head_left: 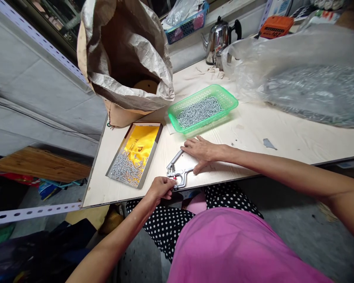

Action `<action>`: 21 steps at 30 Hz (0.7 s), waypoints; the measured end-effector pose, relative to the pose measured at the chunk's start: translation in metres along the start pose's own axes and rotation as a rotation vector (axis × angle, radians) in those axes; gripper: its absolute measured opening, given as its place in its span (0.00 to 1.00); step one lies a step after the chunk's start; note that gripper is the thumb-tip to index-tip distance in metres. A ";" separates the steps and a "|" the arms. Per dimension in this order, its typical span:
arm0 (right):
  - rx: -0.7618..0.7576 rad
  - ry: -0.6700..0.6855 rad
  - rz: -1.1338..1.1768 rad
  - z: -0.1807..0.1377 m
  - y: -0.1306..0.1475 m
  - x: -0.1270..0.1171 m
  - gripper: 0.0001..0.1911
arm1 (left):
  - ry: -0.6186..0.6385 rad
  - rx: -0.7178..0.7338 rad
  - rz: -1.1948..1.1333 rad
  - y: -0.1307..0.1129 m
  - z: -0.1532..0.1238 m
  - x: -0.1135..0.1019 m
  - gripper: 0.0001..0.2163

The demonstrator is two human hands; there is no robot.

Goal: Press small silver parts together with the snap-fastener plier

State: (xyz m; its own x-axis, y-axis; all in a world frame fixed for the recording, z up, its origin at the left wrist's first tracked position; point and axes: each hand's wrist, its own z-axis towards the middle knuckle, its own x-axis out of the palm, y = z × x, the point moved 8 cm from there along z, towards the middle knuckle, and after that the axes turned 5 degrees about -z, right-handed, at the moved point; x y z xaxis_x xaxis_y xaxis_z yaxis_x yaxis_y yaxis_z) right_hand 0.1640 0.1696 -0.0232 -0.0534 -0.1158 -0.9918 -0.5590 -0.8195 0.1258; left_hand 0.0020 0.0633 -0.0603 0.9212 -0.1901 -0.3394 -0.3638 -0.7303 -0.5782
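A silver pair of spring-loaded hand press pliers (180, 172) lies at the table's front edge, its two handles spread apart. My right hand (203, 152) spans these handles, fingertips on the upper one and thumb by the lower one. At the jaw end, my left hand (162, 188) has its fingers pinched together; a tiny red part shows beside them, but what they hold is hidden. Left of the pliers sits a shallow box (150, 158) with a yellow lining and many small silver metal pieces (124, 169). Behind my right hand stands a green plastic basket (206, 124) holding similar pieces.
A large open woven sack (153, 98) stands at the back left. On the right spreads a clear plastic bag (312, 94) full of metal pieces. A steel kettle (218, 37), a blue basket (187, 29) and an orange case (275, 26) are at the back.
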 end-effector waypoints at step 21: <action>0.045 0.051 0.002 -0.008 0.014 0.001 0.25 | -0.368 0.638 0.683 -0.051 -0.034 -0.007 0.10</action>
State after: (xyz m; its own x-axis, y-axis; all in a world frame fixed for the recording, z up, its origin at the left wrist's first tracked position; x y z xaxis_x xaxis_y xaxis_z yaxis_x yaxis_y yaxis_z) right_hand 0.1624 0.1536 -0.0218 -0.0127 -0.1465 -0.9891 -0.5959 -0.7932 0.1251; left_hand 0.0186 0.0795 -0.0038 0.4267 -0.1436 -0.8929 -0.9038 -0.0313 -0.4268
